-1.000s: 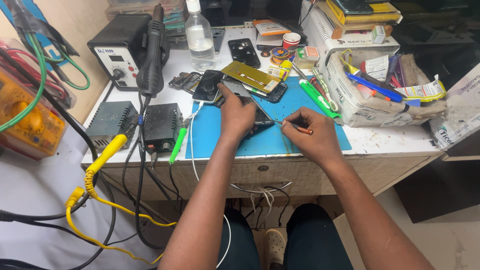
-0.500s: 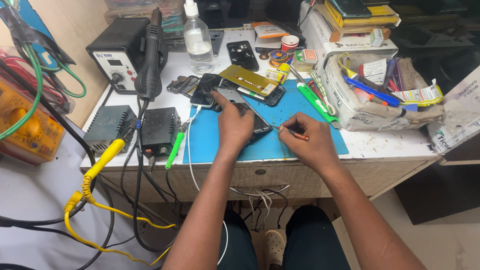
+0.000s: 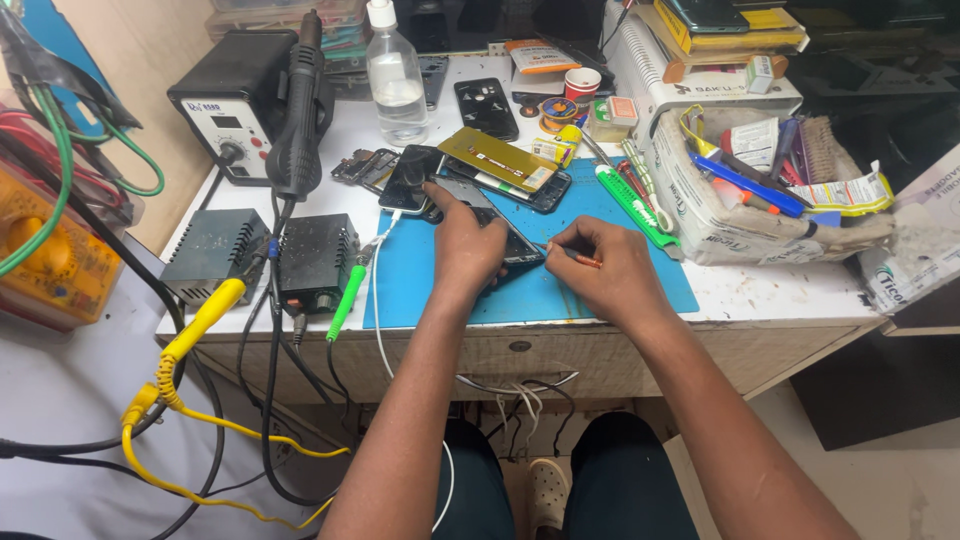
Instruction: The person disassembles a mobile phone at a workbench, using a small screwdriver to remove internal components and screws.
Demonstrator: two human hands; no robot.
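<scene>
Pressing down with your left hand (image 3: pixel 462 245), you pin a dark opened phone (image 3: pixel 505 240) flat on the blue mat (image 3: pixel 600 290) at the table's (image 3: pixel 780 300) front edge. Just right of the phone, your right hand (image 3: pixel 610 270) pinches a thin red-handled tool (image 3: pixel 575 258), its tip at the phone's edge.

My left hand (image 3: pixel 462 245) covers most of the opened phone (image 3: pixel 500 235) on the blue mat (image 3: pixel 560 290), so I cannot see what lies beneath the palm. The tip of the thin tool (image 3: pixel 572 258) in my right hand (image 3: pixel 610 270) is too small to make out, and I cannot tell whether it touches the phone. The yellow meter (image 3: pixel 45 260) is cut off by the left edge. Items in the white box (image 3: pixel 700 215) overlap and blur together.
</scene>
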